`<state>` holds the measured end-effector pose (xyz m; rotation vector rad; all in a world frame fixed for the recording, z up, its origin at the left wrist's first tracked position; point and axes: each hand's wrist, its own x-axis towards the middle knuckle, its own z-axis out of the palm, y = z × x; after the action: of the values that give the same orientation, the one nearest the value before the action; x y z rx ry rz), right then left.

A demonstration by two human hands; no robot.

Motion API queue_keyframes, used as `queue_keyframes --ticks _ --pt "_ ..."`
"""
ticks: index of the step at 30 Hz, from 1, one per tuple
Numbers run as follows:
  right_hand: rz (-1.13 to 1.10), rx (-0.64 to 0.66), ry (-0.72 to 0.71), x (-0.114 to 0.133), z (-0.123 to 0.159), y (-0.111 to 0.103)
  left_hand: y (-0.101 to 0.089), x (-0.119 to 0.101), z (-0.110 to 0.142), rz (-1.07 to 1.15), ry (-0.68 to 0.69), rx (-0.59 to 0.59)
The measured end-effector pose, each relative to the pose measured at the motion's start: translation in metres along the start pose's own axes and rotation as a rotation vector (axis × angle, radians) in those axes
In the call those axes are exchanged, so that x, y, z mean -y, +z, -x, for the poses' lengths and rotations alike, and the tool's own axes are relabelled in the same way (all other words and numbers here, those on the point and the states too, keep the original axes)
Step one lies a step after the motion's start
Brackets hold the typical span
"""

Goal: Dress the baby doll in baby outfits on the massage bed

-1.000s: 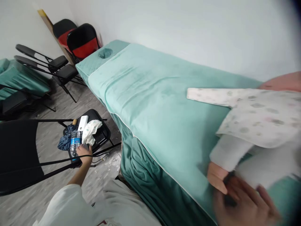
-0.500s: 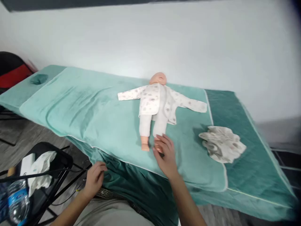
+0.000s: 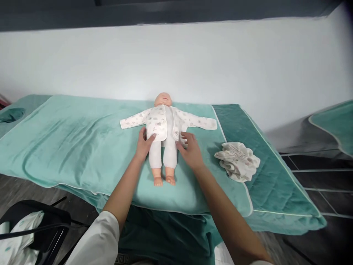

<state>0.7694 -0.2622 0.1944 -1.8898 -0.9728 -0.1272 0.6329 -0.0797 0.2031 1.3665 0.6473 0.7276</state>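
A baby doll (image 3: 164,99) lies on its back on the green-covered bed, arms spread and bare feet toward me. It wears white trousers (image 3: 156,156) and a patterned white baby jacket (image 3: 156,123), whose front hangs unfastened over a plain white layer. My left hand (image 3: 143,144) is at the jacket's lower edge on the left, thumb at the hem and fingers apart from it. On the opposite side, my right hand (image 3: 191,150) has its fingers spread beside the hip, by the other jacket flap. Neither hand visibly grips the cloth.
A crumpled patterned white cloth (image 3: 238,162) lies on the bed (image 3: 82,147) to the right. A black chair (image 3: 52,217) with cloths on it stands at lower left. The wall (image 3: 193,62) rises behind the bed, and a metal rack (image 3: 317,180) is at right.
Both hands have moved forward to the jacket's lower sides, the left from beside the bed, the right from the doll's foot. The view has shifted; the doll's legs now lie closer together.
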Motion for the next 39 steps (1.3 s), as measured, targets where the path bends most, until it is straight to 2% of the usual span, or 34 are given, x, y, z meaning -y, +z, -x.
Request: queue_keyframes --ticks 3,6,8,10,12,15,18,20,22,26,30,32,35,37,39 --pt "0.052 -0.078 -0.059 0.012 -0.027 0.011 -0.002 0.007 -0.003 -0.048 0.069 0.132" --pt "0.051 -0.149 -0.166 0.033 -0.042 0.011 -0.008 0.012 0.009 -0.093 0.109 0.137" --pt "0.056 -0.019 -0.238 0.045 -0.043 0.007 -0.009 0.013 0.015 -0.108 0.139 0.072" --pt "0.068 0.195 -0.290 0.050 -0.038 0.002 -0.009 0.012 0.019 -0.126 0.166 -0.027" --pt "0.016 0.303 -0.277 0.049 -0.030 -0.003 -0.009 0.011 0.019 -0.134 0.172 -0.126" --pt "-0.136 0.191 -0.122 0.035 -0.018 -0.008 -0.010 0.012 0.017 -0.066 0.142 -0.222" --pt "-0.232 0.013 0.120 0.012 -0.010 -0.007 -0.010 0.014 0.014 0.020 0.132 -0.268" --pt "-0.224 -0.080 0.274 -0.005 -0.006 -0.003 -0.010 0.015 0.013 0.052 0.137 -0.277" --pt "-0.151 -0.108 0.358 -0.017 -0.003 0.001 -0.010 0.015 0.013 0.089 0.123 -0.260" --pt "-0.061 -0.012 0.353 -0.022 0.000 0.008 -0.013 0.013 0.011 0.205 0.006 -0.184" --pt "-0.176 0.065 0.330 -0.009 0.004 0.007 -0.017 0.007 0.006 0.388 -0.184 -0.099" --pt "-0.307 0.020 0.323 -0.004 0.005 0.006 -0.018 0.005 0.003 0.383 -0.239 -0.073" --pt "-0.425 -0.123 0.342 -0.003 0.006 0.006 -0.017 0.007 -0.001 0.249 -0.241 -0.062" --pt "-0.357 -0.188 0.347 -0.005 0.006 0.004 -0.015 0.010 -0.001 0.144 -0.196 -0.092" --pt "-0.213 -0.199 0.293 -0.008 0.008 -0.003 -0.014 0.014 -0.002 0.051 -0.125 -0.147"
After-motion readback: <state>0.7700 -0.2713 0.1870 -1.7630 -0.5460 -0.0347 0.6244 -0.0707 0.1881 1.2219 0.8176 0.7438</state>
